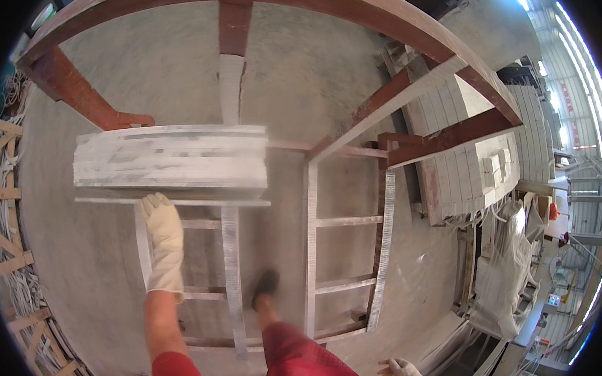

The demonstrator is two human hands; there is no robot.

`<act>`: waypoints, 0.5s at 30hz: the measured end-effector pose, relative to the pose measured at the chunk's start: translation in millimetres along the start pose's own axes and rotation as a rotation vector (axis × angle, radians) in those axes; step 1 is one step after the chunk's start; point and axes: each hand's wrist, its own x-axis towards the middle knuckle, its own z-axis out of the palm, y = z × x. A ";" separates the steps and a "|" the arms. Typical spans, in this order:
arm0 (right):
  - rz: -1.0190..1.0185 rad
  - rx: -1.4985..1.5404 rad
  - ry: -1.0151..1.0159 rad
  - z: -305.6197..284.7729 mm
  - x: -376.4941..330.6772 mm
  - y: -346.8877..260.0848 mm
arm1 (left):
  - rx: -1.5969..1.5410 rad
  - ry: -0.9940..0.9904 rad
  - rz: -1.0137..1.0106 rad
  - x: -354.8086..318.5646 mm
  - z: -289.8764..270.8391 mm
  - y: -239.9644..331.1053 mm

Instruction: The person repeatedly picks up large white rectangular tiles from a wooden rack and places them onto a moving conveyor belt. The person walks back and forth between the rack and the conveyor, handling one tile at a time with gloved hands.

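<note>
My left hand [163, 241], in a cream glove, reaches forward with its fingers curled over the edge of a thin pale slab [222, 201]. That slab stands on edge, a narrow gap apart from a stack of similar white slabs [168, 155] behind it. The stack rests on a metal frame [232, 261] with whitened rails. Low at the right of centre, my right hand [403, 373], also gloved, hangs away from the slabs. Its fingers are partly apart, and nothing shows in them.
Reddish-brown beams [236, 26] of the frame arch across the far side. A second ladder-like frame section [348, 221] stands right of the slabs. Bundled slabs [451, 158] are stacked further right. Wooden crates [5, 194] line the left. My foot [266, 286] is between the frame sections.
</note>
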 end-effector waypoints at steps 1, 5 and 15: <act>0.019 -0.031 0.004 -0.2 0.9 -4.5 | 0.066 -0.017 0.144 0.4 -2.7 -12.9; 0.060 -0.096 0.029 -2.0 5.4 -22.4 | 0.070 -0.415 0.372 20.9 2.3 -62.8; 0.155 -0.149 -0.029 9.9 23.3 4.9 | 0.227 -0.817 0.522 -23.9 49.2 -83.7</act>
